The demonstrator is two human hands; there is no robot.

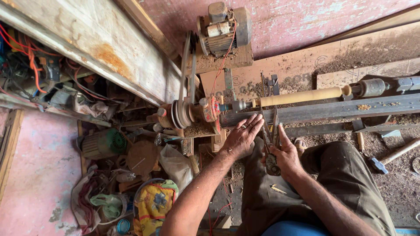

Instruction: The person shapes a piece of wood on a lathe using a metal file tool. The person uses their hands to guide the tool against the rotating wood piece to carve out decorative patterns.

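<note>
Steel calipers (270, 144), rigid and thin, sit just below the pale wooden spindle (302, 96); my right hand (286, 155) fingers wrap their pivot end, left hand (242, 136) spread open, steadying the legs.

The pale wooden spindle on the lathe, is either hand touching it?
No, the pale wooden spindle sits clear above both hands; the left hand rests on the metal lathe bed and the right hand holds metal calipers.

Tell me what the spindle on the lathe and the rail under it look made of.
Spindle: likely bare wood, pale yellow, smooth and matte, with shavings scattered around. Rail: seems steel, dark grey, dull, sharp-edged, dusted with sawdust.
</note>
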